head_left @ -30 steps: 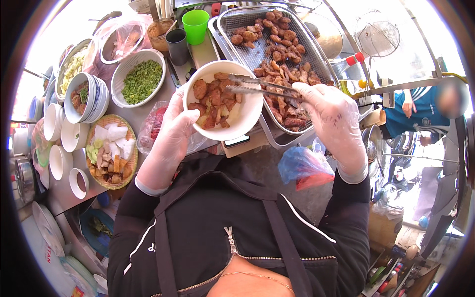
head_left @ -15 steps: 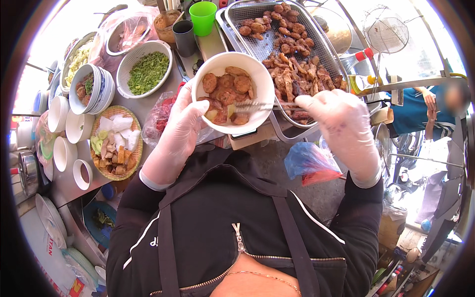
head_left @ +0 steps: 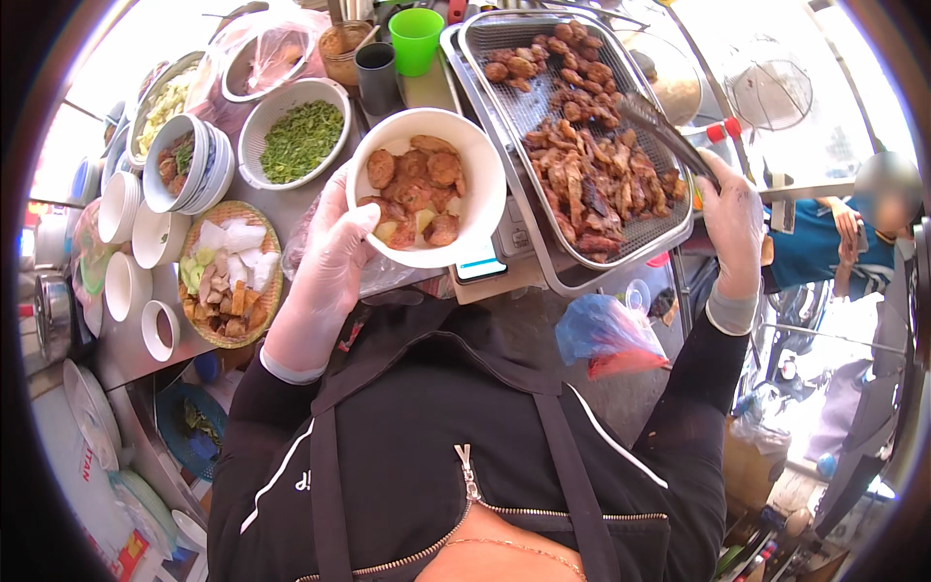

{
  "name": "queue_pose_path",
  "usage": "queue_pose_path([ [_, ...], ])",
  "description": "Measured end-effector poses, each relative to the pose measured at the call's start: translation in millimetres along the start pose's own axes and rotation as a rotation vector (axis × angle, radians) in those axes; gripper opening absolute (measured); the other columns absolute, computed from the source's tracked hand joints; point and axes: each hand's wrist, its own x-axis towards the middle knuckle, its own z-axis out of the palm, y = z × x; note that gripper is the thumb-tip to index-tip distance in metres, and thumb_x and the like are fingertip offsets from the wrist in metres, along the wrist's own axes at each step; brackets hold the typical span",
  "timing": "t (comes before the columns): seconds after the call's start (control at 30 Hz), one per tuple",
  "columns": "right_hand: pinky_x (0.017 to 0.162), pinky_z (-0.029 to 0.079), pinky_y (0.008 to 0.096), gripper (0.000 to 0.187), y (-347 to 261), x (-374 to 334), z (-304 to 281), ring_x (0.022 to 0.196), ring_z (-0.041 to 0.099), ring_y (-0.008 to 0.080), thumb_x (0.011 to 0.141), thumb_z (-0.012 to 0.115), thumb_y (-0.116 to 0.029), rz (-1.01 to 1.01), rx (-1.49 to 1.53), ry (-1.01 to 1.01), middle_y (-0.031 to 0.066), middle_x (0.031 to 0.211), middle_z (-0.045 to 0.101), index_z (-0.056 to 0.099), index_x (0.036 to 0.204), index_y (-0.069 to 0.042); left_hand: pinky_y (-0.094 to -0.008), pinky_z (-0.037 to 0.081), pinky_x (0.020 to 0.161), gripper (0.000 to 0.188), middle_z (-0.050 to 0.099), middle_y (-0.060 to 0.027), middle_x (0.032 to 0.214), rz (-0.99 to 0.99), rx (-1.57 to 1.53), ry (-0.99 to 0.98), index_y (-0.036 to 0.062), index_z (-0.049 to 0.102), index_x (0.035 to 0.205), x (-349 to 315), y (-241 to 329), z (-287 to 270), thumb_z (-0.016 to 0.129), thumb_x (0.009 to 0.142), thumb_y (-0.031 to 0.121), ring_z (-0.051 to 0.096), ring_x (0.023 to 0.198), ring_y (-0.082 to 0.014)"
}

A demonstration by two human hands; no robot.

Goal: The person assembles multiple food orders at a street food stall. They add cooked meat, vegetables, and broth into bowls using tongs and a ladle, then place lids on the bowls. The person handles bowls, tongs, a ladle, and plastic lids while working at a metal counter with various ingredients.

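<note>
My gloved left hand (head_left: 335, 238) grips the rim of a white bowl (head_left: 482, 209), thumb over the inside edge. Browned meat patties (head_left: 417, 179) and a few pale yellow-green slices lie in broth in it. In my gloved right hand (head_left: 732, 218) is a pair of metal tongs (head_left: 669, 131), its tips over the right side of a mesh-lined metal tray (head_left: 529, 102). Grilled meat strips (head_left: 592, 184) fill the near part of that tray, and meat patties (head_left: 572, 68) lie in its far part. The tong tips appear apart from the meat, holding nothing I can make out.
Left of the bowl stand a white colander of chopped greens (head_left: 304, 144), a woven basket of noodles and tofu (head_left: 233, 276), and stacked bowls (head_left: 184, 165). A green cup (head_left: 417, 44) and dark cup (head_left: 378, 80) stand beyond. A phone (head_left: 480, 260) lies below the bowl. Another person (head_left: 824, 242) is at right.
My right hand has drawn the tongs out of the bowl and over to the tray's right side. The bowl in my left hand has shifted slightly left, uncovering the phone.
</note>
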Motion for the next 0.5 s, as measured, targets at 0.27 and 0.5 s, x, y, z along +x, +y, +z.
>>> queue_pose_path([
  [0.27, 0.081, 0.051, 0.0441, 0.034, -5, 9, 21, 0.091, 0.066, 0.0375, 0.088, 0.061, -0.016, -0.015, 0.026, -0.002, 0.0195, 0.095, 0.069, 0.066, 0.122, -0.015, -0.0407, 0.044, 0.107, 0.068, 0.046, -0.0139, 0.14, -0.029, -0.054, 0.02, 0.0023, 0.033, 0.145, -9, -6, -7, 0.063, 0.088, 0.023, 0.05, 0.129, -0.0239],
  [0.5, 0.081, 0.051, 0.0442, 0.031, -5, 25, 30, 0.092, 0.066, 0.0366, 0.088, 0.06, -0.018, -0.064, 0.022, 0.018, 0.018, 0.095, 0.069, 0.066, 0.118, -0.017, -0.05, 0.052, 0.099, 0.065, 0.044, -0.0177, 0.14, -0.207, -0.318, 0.054, 0.0042, 0.031, 0.145, -15, -20, -17, 0.061, 0.089, 0.019, 0.052, 0.127, -0.0317],
])
